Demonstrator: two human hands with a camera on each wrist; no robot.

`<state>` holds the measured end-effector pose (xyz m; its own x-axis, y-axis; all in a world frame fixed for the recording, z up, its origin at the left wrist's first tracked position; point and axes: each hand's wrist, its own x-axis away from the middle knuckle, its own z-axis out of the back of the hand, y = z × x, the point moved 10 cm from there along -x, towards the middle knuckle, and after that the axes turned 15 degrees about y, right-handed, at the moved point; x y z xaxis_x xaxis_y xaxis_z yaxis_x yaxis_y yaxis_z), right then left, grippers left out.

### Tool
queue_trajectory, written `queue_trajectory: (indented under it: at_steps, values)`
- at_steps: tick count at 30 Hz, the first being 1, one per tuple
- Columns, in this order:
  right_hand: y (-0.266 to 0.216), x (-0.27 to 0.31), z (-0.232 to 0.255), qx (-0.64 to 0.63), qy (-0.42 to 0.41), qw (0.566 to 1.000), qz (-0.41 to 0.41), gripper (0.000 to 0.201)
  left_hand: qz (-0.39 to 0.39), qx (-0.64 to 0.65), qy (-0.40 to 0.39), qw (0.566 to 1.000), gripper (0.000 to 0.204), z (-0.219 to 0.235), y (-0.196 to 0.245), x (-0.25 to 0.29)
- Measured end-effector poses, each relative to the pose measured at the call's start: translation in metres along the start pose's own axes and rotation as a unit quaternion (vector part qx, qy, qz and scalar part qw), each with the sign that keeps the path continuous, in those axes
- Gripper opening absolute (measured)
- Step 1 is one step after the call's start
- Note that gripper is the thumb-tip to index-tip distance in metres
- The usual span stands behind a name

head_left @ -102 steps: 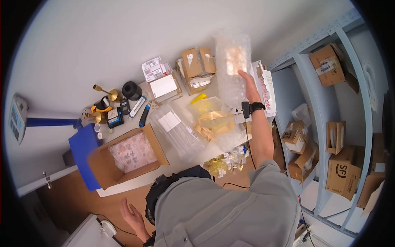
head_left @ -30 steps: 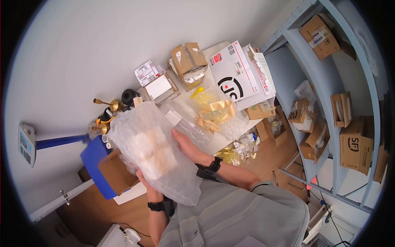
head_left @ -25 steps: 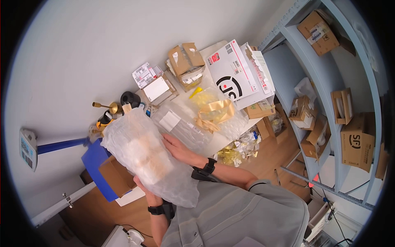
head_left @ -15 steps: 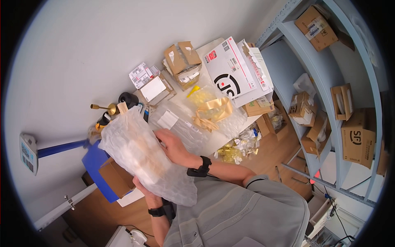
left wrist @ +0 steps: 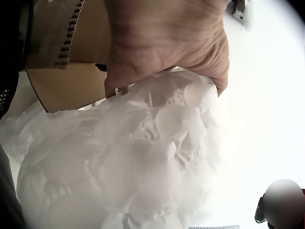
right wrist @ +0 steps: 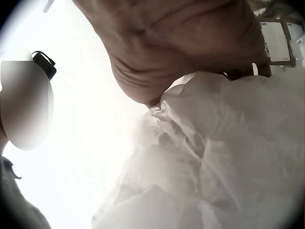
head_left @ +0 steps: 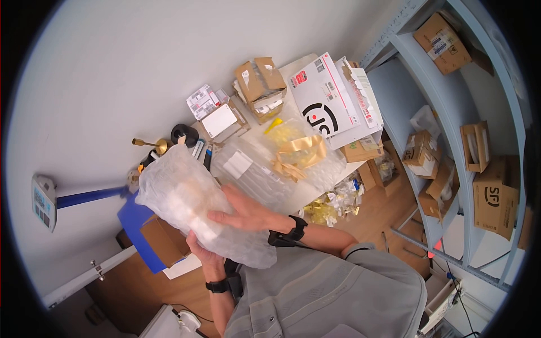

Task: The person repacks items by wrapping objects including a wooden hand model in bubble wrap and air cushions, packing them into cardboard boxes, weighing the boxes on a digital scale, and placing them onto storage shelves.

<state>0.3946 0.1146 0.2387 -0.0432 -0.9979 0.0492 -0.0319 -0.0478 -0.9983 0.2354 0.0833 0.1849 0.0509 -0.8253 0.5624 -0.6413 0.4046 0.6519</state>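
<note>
A bulky package in translucent bubble wrap is held above the table's near left side, something pale inside it. The left hand grips its lower edge, fingers passing out of sight beneath. On its right side lies the right hand, thumb over the top and the other fingers along the edge. In the left wrist view the wrap fills the lower half under the left hand. The right wrist view has the right hand curled over crumpled wrap.
Clear plastic bags and a gold ribbon lie on the table. Small boxes and a white printed carton stand behind. An open cardboard box is partly hidden at left; shelves hold boxes at right.
The package came from the far right of the table to in front of the body, and both hands now hold it. Over the last half second the right hand's thumb has moved onto its top.
</note>
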Motion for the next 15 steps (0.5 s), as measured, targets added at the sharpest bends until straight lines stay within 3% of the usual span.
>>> queue_trajectory:
  at_steps: [2,4,5,7,10,14,15]
  values:
    - [0.001,-0.003,0.002,-0.057,0.014,0.998,-0.025,0.080,-0.011,-0.011,0.011,1.000,0.069,-0.001,0.001,-0.011]
    - [-0.002,-0.009,0.024,-0.029,0.135,0.990,0.015,0.081,-0.022,-0.024,0.018,0.999,0.070,-0.009,0.007,-0.023]
    - [-0.006,-0.012,0.028,-0.029,0.135,0.990,0.018,0.081,-0.022,-0.035,0.019,0.999,0.070,-0.017,0.010,-0.028]
    - [-0.036,-0.019,0.043,0.054,0.152,0.981,0.112,0.084,-0.023,-0.047,0.019,0.998,0.069,-0.036,0.016,-0.039]
    - [-0.053,-0.043,0.053,0.131,0.131,0.978,0.096,0.082,-0.068,-0.110,0.012,0.992,0.065,-0.078,0.028,-0.069]
    - [-0.033,-0.105,0.087,0.069,0.181,0.974,0.118,0.072,-0.058,-0.123,-0.063,0.989,0.060,-0.143,0.032,-0.135]
    - [-0.027,-0.117,0.116,0.146,0.269,0.940,0.153,0.072,-0.070,-0.141,-0.094,0.983,0.060,-0.155,0.027,-0.153]
